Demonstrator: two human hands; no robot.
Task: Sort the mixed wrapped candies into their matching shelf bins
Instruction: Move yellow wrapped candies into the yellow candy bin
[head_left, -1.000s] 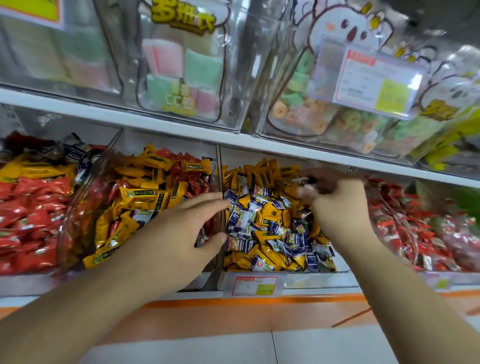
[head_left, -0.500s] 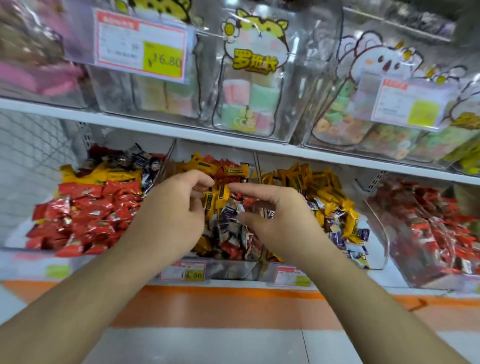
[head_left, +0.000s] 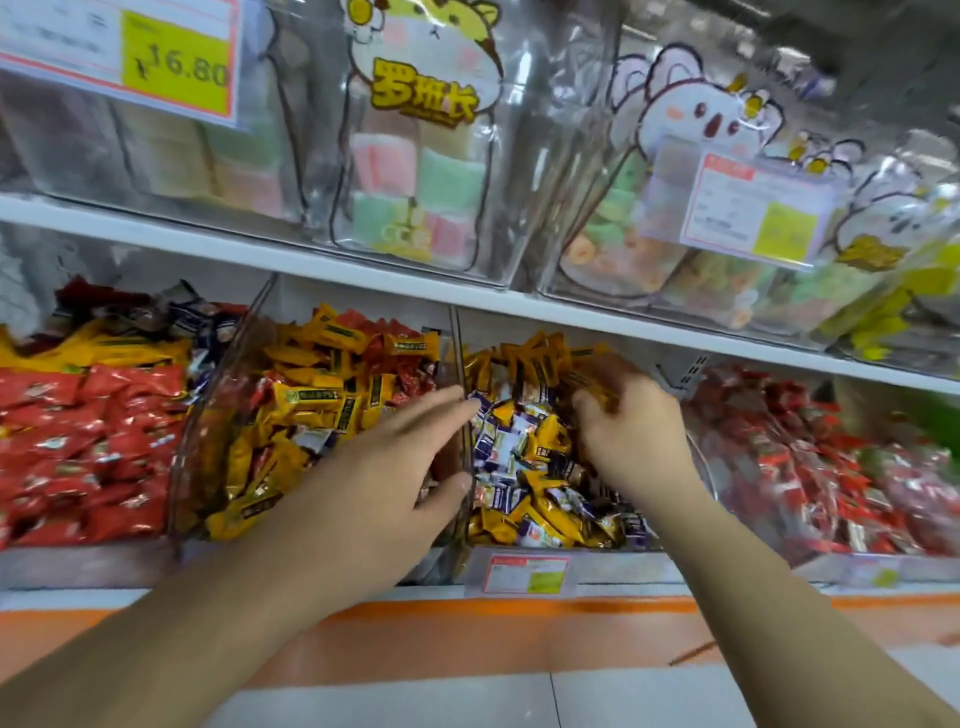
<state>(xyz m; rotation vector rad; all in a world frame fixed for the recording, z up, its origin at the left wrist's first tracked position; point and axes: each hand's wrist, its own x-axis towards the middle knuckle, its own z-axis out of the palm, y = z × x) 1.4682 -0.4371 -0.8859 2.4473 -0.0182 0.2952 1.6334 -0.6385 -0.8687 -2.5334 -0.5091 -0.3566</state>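
Note:
Four clear shelf bins stand in a row. The far-left bin (head_left: 88, 441) holds mostly red candies. The second bin (head_left: 322, 395) mixes yellow and red wrappers. The third bin (head_left: 519, 457) mixes yellow and blue-white wrappers. The far-right bin (head_left: 810, 457) holds red ones. My left hand (head_left: 395, 467) reaches forward with straight fingers, its tips at the clear divider (head_left: 460, 358) between the second and third bins. My right hand (head_left: 634, 431) is in the third bin, its blurred fingers curled into the yellow candies (head_left: 592, 387) at the back.
A white shelf board (head_left: 467, 301) runs just above the bins. Above it stand large clear bins of pastel sweets (head_left: 415, 171), with price tags (head_left: 171, 57) clipped on. A small price label (head_left: 524, 574) hangs on the third bin's front. Orange floor strip (head_left: 519, 623) lies below.
My right hand moved right, from over the second bin into the third bin, and curled into the yellow candies. My left hand straightened its fingers and reached toward the divider.

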